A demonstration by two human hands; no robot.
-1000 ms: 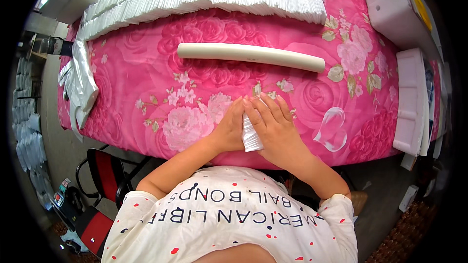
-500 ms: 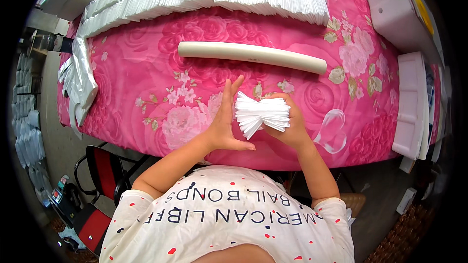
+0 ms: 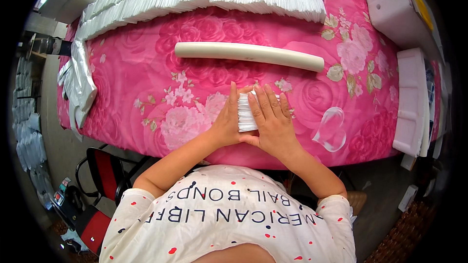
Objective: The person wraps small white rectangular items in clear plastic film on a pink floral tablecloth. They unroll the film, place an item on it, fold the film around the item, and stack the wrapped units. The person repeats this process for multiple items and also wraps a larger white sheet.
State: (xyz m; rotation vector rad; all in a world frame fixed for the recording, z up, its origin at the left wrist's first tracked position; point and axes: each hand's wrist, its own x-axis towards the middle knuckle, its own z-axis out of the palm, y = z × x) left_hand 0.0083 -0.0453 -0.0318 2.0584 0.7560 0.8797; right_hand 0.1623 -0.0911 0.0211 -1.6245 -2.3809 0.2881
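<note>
A bundle of thin white sheets [image 3: 247, 113], with its edges packed close together, is held between my two hands over the near middle of the table. My left hand [image 3: 227, 122] cups its left side, the thumb along the bottom and some fingers hidden behind it. Across its right part lies my right hand [image 3: 274, 122], fingers straight and palm pressed against the sheets, with the thumb reaching left under the near edge. Beyond my hands, a long cream-coloured, slightly curved bar or tube [image 3: 248, 55] rests on the tablecloth.
Long rows of similar white sheets [image 3: 204, 1] stand along the far side of the pink floral tablecloth [image 3: 131, 63]. White plastic wrapping [image 3: 84, 85] hangs at the left edge. White foam boxes [image 3: 409, 102] are at the right. Red-and-black chairs [image 3: 105, 170] stand at the lower left.
The bundle was pinched and fanned out in my right hand, with my left hand spread apart beside it. Now both hands press it, and its sheets lie straight and close together.
</note>
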